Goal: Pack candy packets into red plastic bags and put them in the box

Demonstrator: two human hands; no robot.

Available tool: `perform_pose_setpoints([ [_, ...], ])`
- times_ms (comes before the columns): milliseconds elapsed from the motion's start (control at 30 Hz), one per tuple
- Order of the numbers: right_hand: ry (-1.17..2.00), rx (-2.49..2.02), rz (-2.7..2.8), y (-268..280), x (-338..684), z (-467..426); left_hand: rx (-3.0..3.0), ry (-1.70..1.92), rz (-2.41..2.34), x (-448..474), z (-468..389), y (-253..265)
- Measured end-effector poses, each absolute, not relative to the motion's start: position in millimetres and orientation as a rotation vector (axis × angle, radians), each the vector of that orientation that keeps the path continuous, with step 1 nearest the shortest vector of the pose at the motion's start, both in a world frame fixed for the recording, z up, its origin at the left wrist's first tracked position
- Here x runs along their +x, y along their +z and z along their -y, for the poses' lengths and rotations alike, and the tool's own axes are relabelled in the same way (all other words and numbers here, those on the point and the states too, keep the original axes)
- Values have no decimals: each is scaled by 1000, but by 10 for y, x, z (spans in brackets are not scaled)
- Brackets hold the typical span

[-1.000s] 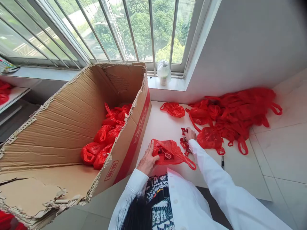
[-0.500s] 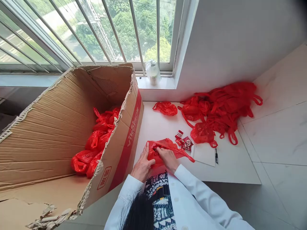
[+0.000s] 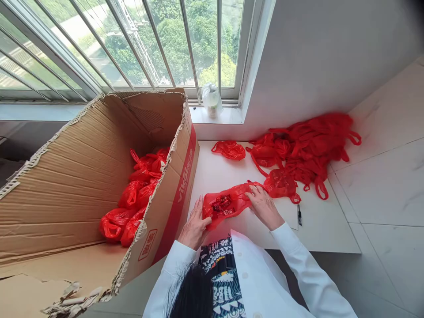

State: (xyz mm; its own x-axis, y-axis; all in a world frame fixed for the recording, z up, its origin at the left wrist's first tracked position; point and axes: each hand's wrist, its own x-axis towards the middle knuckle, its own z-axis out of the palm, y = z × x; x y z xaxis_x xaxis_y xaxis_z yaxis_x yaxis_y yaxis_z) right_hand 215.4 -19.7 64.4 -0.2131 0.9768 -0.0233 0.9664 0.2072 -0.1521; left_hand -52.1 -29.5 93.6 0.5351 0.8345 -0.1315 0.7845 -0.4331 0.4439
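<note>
A red plastic bag [image 3: 238,194] lies spread open on the white table in front of me. Several small dark-red wrapped packets [image 3: 222,205] show inside its mouth. My left hand [image 3: 194,223] pinches the bag's left edge, with the thumb over the rim. At the other end, my right hand [image 3: 264,205] has its fingers closed on the bag's right side. The loose packets on the table are hidden behind the bag and my right hand.
A tall cardboard box [image 3: 179,194] with a torn rim stands at left, holding several knotted red bags [image 3: 132,194]. Red bags [image 3: 311,145] are heaped at the right wall; another red bag [image 3: 229,150] lies near the sill. A pen [image 3: 299,215] lies beside white paper [image 3: 293,217].
My right hand has come out of the bag's mouth and moved right to its far side. The bag is now stretched wider, showing the packets inside and covering the loose ones.
</note>
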Motion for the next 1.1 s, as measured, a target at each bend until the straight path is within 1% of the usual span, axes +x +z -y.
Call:
perform_pose_setpoints([
  [100, 185, -1974, 2397, 587, 2121, 254, 2335, 57, -1397, -559, 312, 965],
  [200, 173, -1978, 2427, 530, 2079, 363, 2349, -113, -1489, -635, 364, 1006],
  [400, 242, -1782, 2459, 607, 2019, 478, 2286, -324, -1628, -742, 482, 1185],
  [533, 410, -1705, 2396, 883, 1911, 398, 2326, -290, -1716, -709, 541, 1300],
  [633, 273, -1787, 2230, 1021, 1869, 327, 2356, -212, -1712, -653, 551, 1356],
  [700, 172, -1880, 2137, 1001, 1898, 287, 2375, -177, -1727, -613, 532, 1372],
  [733, 184, -1932, 2109, 963, 1928, 268, 2384, -156, -1740, -595, 515, 1372],
  [800, 337, -2039, 2018, 867, 2002, 229, 2392, -95, -1750, -561, 470, 1360],
  [867, 571, -2046, 1837, 799, 2063, 184, 2382, -13, -1741, -534, 417, 1345],
  [1000, 972, -1707, 1373, 860, 2056, 99, 2350, 218, -1746, -498, 331, 1357],
  [1100, 1083, -1558, 1197, 1000, 1977, 91, 2353, 395, -1698, -484, 318, 1397],
])
